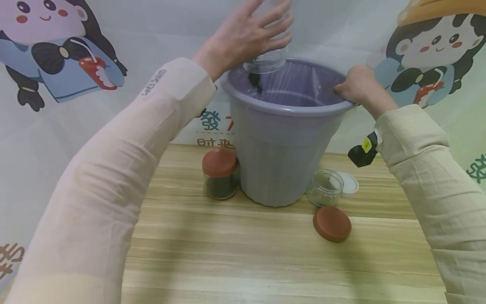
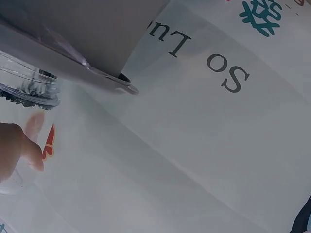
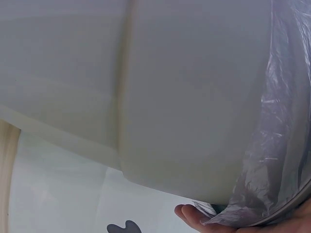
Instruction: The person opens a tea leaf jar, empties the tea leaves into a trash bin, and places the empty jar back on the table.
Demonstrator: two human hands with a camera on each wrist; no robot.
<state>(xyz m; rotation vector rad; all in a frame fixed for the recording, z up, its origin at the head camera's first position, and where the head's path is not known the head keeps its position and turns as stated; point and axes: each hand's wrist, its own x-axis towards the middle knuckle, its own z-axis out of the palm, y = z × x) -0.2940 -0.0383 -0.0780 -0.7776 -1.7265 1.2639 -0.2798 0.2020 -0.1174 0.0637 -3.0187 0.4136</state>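
Note:
My left hand (image 1: pixel 253 36) grips a clear jar (image 1: pixel 265 64), tipped mouth down above the left side of a purple-grey trash bin (image 1: pixel 279 156). Dark loose bits (image 1: pixel 256 81) fall from the jar's mouth into the bin. More dark granules cling round the jar (image 2: pixel 34 87) rim in the left wrist view. On the bin's right side, my right hand (image 1: pixel 362 86) grips the rim, its thumb at the inner edge. A clear plastic liner (image 3: pixel 267 141) hangs over the rim in the right wrist view, with right-hand fingers (image 3: pixel 199 219) at its edge.
Left of the bin stands a jar (image 1: pixel 220 175) with a red-brown lid and dark contents. On its right are an open glass jar (image 1: pixel 324 190), a white lid (image 1: pixel 348 184) and a red-brown lid (image 1: pixel 332 224). All rest on a wooden table (image 1: pixel 243 257) before a printed cloth (image 1: pixel 159 25).

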